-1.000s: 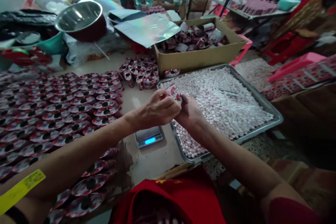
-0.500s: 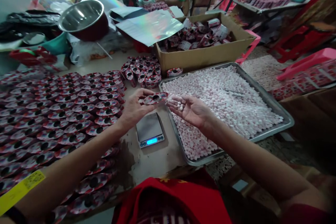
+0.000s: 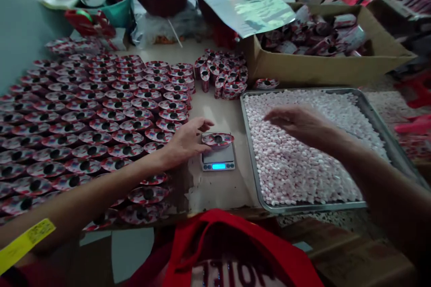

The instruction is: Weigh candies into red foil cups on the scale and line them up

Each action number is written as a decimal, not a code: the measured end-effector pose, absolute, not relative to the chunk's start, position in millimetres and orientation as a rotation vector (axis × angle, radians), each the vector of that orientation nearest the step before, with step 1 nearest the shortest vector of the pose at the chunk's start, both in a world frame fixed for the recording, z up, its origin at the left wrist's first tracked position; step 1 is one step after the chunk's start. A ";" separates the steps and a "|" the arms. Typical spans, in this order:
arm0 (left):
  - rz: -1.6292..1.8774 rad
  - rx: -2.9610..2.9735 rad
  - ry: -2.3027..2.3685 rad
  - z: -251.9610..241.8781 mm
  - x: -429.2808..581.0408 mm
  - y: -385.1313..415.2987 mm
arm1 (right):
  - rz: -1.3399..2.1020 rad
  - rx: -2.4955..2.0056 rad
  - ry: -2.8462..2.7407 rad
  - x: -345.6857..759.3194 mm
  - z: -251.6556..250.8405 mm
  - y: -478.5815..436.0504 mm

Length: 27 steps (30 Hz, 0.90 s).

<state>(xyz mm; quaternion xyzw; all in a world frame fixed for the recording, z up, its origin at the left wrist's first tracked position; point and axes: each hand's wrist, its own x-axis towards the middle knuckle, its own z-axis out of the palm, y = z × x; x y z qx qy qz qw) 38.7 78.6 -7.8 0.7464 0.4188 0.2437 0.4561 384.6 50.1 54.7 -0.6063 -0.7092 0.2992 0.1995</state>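
On the weighing pan of a small digital scale (image 3: 218, 161) with a lit blue display stands a printed oval-topped container (image 3: 218, 139) with a round dark hole. My left hand (image 3: 188, 140) is at its left end, thumb and fingers spread apart, no longer wrapped round it. Whether a fingertip still touches it I cannot tell. Above the metal tray (image 3: 249, 143) of small pale pink-white tablets (image 3: 289, 170) hovers my right hand (image 3: 299, 121), palm down, fingers stretched to the left and somewhat blurred. I see nothing held in it.
Rows of similar containers (image 3: 97, 136) fill the table's left side, with a smaller cluster (image 3: 224, 71) behind the scale. A cardboard box (image 3: 303, 67) of containers stands behind the tray. Further back are a steel bowl (image 3: 161, 0) and shiny sheets (image 3: 249, 9).
My left hand has lowered the container onto the scale and loosened its fingers. My right hand, earlier palm up with several tablets, has turned over above the tray. The view has shifted left.
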 end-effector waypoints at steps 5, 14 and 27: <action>0.506 2.055 1.091 8.5 25.6 84.3 | 1.034 -1.587 -1.891 376.0 54.7 46.7; 0.458 2.201 1.099 -3.4 46.4 80.1 | 1.629 -1.485 -0.692 300.1 21.3 29.1; 0.589 2.031 1.052 -14.3 52.2 73.6 | 1.882 -1.317 -0.171 285.1 11.2 12.7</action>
